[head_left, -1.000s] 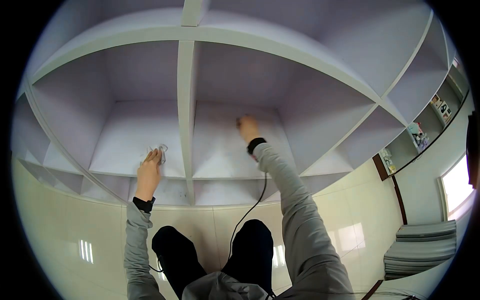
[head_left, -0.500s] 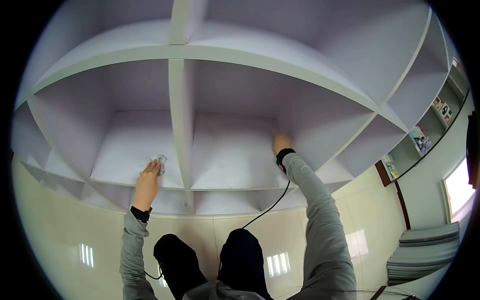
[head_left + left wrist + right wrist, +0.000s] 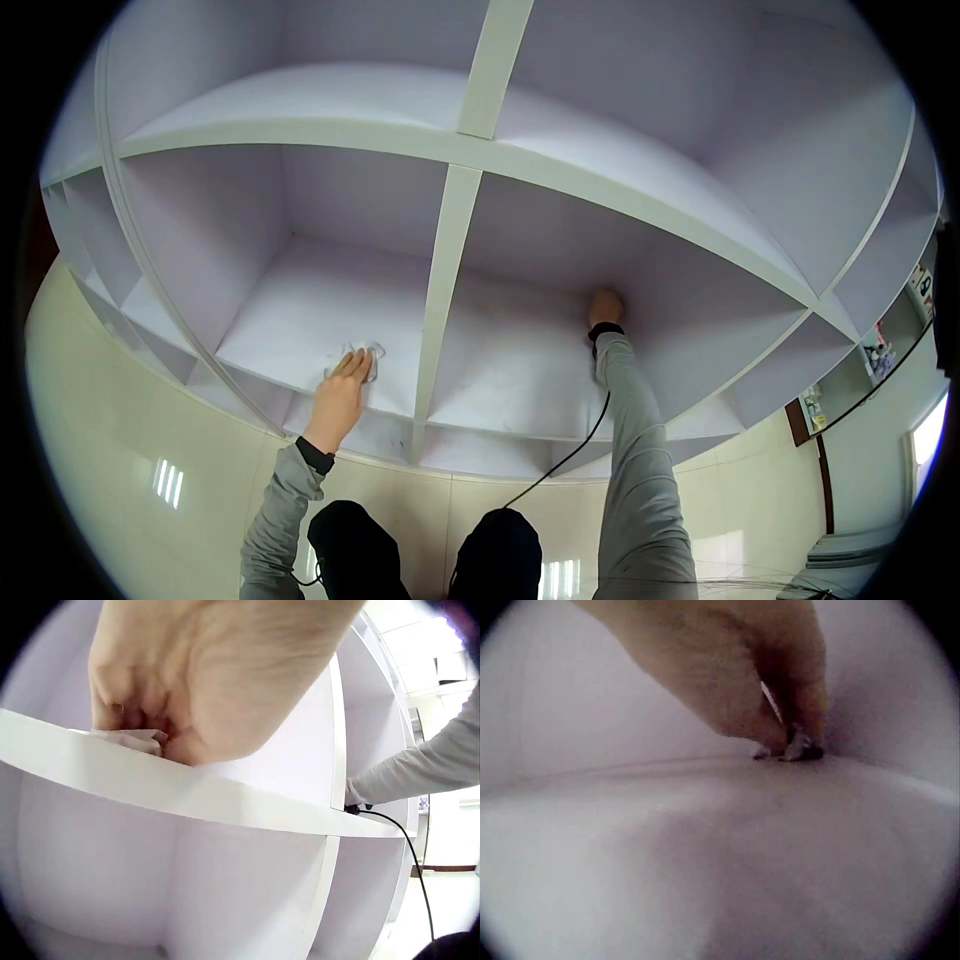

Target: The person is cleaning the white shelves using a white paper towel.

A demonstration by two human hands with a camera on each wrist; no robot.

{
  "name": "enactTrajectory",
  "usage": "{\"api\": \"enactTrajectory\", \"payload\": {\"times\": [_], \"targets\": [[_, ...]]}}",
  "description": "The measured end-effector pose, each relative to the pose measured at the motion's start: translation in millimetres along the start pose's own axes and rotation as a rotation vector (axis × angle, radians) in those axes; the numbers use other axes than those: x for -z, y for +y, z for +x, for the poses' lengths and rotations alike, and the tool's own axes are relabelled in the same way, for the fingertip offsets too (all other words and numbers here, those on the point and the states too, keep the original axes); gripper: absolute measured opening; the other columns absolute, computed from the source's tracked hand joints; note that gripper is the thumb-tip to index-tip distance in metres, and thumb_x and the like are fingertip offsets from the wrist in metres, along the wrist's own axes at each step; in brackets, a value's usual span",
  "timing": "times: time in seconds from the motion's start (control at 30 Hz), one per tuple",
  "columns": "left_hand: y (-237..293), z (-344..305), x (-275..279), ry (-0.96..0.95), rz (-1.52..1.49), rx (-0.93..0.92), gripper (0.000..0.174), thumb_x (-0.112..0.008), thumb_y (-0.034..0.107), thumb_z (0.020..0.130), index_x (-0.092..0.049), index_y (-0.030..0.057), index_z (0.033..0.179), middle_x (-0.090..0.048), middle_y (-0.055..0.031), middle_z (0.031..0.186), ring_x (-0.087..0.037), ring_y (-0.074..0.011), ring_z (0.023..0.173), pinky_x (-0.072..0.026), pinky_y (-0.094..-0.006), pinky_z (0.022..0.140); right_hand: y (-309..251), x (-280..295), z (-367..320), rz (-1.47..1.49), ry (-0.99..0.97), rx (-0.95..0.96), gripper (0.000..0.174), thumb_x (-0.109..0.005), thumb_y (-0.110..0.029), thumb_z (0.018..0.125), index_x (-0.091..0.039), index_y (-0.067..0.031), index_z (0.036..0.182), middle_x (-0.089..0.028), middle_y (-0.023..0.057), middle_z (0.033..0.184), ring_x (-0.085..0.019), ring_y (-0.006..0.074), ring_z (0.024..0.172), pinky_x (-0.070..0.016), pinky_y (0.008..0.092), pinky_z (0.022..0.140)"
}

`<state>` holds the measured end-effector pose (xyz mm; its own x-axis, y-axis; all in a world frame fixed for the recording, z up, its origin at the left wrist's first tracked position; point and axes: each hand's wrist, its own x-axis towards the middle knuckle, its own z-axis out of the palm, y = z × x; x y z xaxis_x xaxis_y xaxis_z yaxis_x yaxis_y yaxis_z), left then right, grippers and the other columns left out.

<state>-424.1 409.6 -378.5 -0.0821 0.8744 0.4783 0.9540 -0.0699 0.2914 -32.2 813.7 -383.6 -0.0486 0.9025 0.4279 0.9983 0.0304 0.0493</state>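
A white shelf unit (image 3: 440, 290) with square compartments fills the head view. My left hand (image 3: 343, 390) rests on the floor of the left compartment, near its front edge. Its fingers curl over a crumpled white cloth (image 3: 362, 357), which also shows in the left wrist view as the cloth (image 3: 129, 739) under my left hand (image 3: 161, 731). My right hand (image 3: 605, 305) reaches deep into the back right corner of the neighbouring compartment. There my right hand (image 3: 791, 742) pinches a small whitish scrap (image 3: 796, 747) against the shelf floor.
A vertical divider (image 3: 437, 300) separates the two compartments. A black cable (image 3: 560, 462) hangs from my right wrist. Glossy cream floor tiles (image 3: 120, 440) lie below. Further shelves at the right hold small items (image 3: 880, 350).
My right hand has slid from the middle of its compartment's back to the far right corner. My left hand has stayed on the cloth. The head view has swung left.
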Motion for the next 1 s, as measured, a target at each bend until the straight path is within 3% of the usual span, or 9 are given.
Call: {"api": "enactTrajectory", "payload": {"times": [0.07, 0.13, 0.17, 0.53, 0.67, 0.8, 0.9, 0.93, 1.0], "targets": [[2, 2, 0, -0.013, -0.001, 0.022, 0.044, -0.048, -0.003, 0.076, -0.051, 0.0021, 0.119, -0.053, -0.0142, 0.122, -0.050, -0.0291, 0.114, -0.0472, -0.0370, 0.087, -18, 20, -13, 0.024, -0.137, 0.156, 0.024, -0.042, -0.013, 0.089, -0.060, -0.0039, 0.100, -0.060, 0.0184, 0.105, -0.058, 0.0344, 0.096, -0.0455, 0.0432, 0.082], [0, 3, 0, -0.009, 0.002, -0.004, 0.043, -0.048, -0.004, 0.075, -0.052, 0.0013, 0.118, -0.053, -0.0144, 0.122, -0.050, -0.0295, 0.114, -0.0474, -0.0373, 0.086, -77, 116, -56, 0.082, -0.241, 0.186, 0.028, -0.039, -0.016, 0.090, -0.056, -0.0015, 0.106, -0.057, 0.0196, 0.111, -0.054, 0.0343, 0.102, -0.0425, 0.0432, 0.087], [0, 2, 2, -0.003, 0.007, -0.021, 0.042, -0.048, -0.004, 0.075, -0.052, 0.0005, 0.117, -0.053, -0.0145, 0.122, -0.050, -0.0299, 0.113, -0.0476, -0.0376, 0.085, -82, 23, -32, 0.271, -0.003, 0.284, 0.030, -0.036, -0.018, 0.091, -0.054, -0.0033, 0.110, -0.055, 0.0194, 0.113, -0.052, 0.0342, 0.104, -0.0404, 0.0449, 0.089], [1, 1, 5, 0.009, 0.010, -0.010, 0.040, -0.048, -0.002, 0.076, -0.054, -0.0009, 0.115, -0.055, -0.0190, 0.117, -0.052, -0.0345, 0.109, -0.0466, -0.0385, 0.087, -213, 48, -53, 0.559, -0.085, 0.539, 0.014, -0.056, -0.013, 0.078, -0.061, -0.0015, 0.083, -0.058, 0.0183, 0.090, -0.057, 0.0368, 0.085, -0.0451, 0.0438, 0.074], [-4, 4, -3, 0.009, 0.014, -0.038, 0.043, -0.049, -0.005, 0.071, -0.053, -0.0013, 0.114, -0.055, -0.0169, 0.118, -0.051, -0.0332, 0.111, -0.0473, -0.0379, 0.085, -208, 73, -96, 0.584, -0.199, 0.584, 0.012, -0.057, -0.012, 0.078, -0.061, -0.0015, 0.083, -0.057, 0.0182, 0.093, -0.056, 0.0372, 0.087, -0.0444, 0.0435, 0.074], [2, 3, 8, 0.002, -0.002, -0.034, 0.038, -0.047, -0.004, 0.075, -0.055, -0.0001, 0.112, -0.056, -0.0172, 0.115, -0.052, -0.0333, 0.108, -0.0478, -0.0391, 0.083, -144, 103, -169, 0.678, -0.141, 1.011, 0.013, -0.058, -0.013, 0.077, -0.064, -0.0070, 0.087, -0.058, 0.0127, 0.092, -0.055, 0.0305, 0.090, -0.0450, 0.0412, 0.076], [-3, -1, 3, -0.031, 0.006, -0.001, 0.040, -0.047, -0.003, 0.076, -0.054, 0.0013, 0.115, -0.055, -0.0160, 0.118, -0.052, -0.0314, 0.110, -0.0483, -0.0383, 0.083, -64, 121, -199, 0.680, -0.282, 0.750, 0.013, -0.055, -0.001, 0.076, -0.065, -0.0050, 0.083, -0.056, 0.0119, 0.086, -0.058, 0.0258, 0.078, -0.0462, 0.0338, 0.068], [-4, 2, 0, -0.028, 0.022, -0.007, 0.040, -0.047, -0.003, 0.076, -0.053, 0.0016, 0.116, -0.055, -0.0154, 0.119, -0.052, -0.0305, 0.111, -0.0484, -0.0380, 0.083, -40, 118, -195, 0.883, -0.318, 0.538, 0.008, -0.056, -0.002, 0.074, -0.063, -0.0044, 0.074, -0.057, 0.0132, 0.078, -0.058, 0.0309, 0.075, -0.0461, 0.0387, 0.066], [-6, 2, -6, -0.021, 0.042, -0.013, 0.040, -0.047, -0.003, 0.077, -0.053, 0.0019, 0.116, -0.055, -0.0148, 0.120, -0.052, -0.0296, 0.112, -0.0486, -0.0377, 0.084, 21, 80, -173, 0.686, -0.139, 0.453, 0.011, -0.059, -0.004, 0.075, -0.067, -0.0052, 0.082, -0.058, 0.0147, 0.085, -0.058, 0.0306, 0.081, -0.0459, 0.0380, 0.069]]}}
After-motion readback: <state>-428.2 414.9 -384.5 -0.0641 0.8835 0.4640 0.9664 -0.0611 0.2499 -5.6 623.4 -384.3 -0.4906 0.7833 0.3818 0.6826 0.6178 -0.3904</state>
